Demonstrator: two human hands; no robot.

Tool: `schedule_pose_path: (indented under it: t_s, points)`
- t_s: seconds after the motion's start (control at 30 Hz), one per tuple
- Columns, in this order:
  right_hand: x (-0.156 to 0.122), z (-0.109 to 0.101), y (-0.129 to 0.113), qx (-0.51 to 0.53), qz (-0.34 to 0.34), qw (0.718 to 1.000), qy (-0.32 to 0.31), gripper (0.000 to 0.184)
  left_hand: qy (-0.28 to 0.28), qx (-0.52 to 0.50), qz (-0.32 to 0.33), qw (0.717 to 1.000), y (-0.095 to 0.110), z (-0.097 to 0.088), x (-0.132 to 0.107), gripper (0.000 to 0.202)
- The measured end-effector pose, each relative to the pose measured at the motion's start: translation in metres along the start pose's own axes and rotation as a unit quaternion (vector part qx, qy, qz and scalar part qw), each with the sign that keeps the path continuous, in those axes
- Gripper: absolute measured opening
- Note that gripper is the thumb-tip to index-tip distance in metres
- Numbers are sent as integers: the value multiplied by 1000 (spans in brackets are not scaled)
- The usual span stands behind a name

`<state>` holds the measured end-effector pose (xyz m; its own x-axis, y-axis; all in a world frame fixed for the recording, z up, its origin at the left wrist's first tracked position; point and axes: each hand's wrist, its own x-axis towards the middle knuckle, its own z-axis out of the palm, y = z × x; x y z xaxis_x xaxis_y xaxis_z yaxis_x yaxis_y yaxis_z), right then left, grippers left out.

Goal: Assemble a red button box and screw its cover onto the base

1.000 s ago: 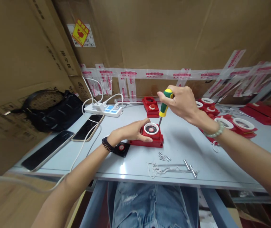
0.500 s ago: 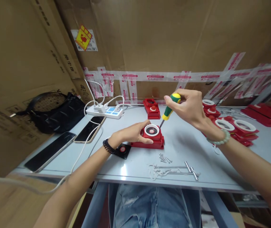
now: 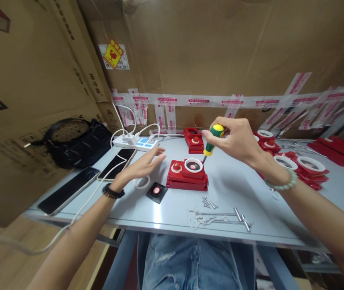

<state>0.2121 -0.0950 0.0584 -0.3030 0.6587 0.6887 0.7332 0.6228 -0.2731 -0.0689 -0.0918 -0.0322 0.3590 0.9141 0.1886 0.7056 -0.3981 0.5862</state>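
Note:
My right hand (image 3: 235,139) grips a green and yellow screwdriver (image 3: 213,139), its shaft slanting down to the right edge of a red box (image 3: 186,183). A white ring (image 3: 194,160) surrounds a dark round window on that box, and a red button sits left of it. My left hand (image 3: 143,163) is off the box, fingers stretched out over the table to its left. Below that hand lie a loose white ring (image 3: 141,183) and a black square plate with a round red and white centre (image 3: 157,192). Whether the screwdriver tip touches a screw is hidden.
Several screws (image 3: 209,202) and metal T-shaped rods (image 3: 223,217) lie near the front edge. Another red box (image 3: 194,140) stands behind; more red boxes (image 3: 298,163) are stacked right. Phones (image 3: 69,191), a power strip (image 3: 138,141), cables and a black bag (image 3: 75,143) occupy the left.
My left hand has let go of the red box and moved left, uncovering the red button and the loose white ring. The screwdriver stays at the box's right edge.

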Motion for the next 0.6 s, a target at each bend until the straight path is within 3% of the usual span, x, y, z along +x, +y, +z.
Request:
schedule_pose_path:
  t_s: [0.17,0.3,0.43,0.6]
  points:
    - [0,-2,-2,-1,-9,1000,-10,27,127,177,-122,968,-70,-28,-30,49]
    - [0,-3,-2,0,-8,1000,-15,28,175,226,-185,940,-104,-42,-42,63]
    - [-1,-4,-1,-1,-12,1000,-21,28,145,264,-249,921,-115,-44,-41,78]
    - [0,-5,0,-2,-20,1000,-21,27,116,302,-284,903,-106,-43,-29,82]
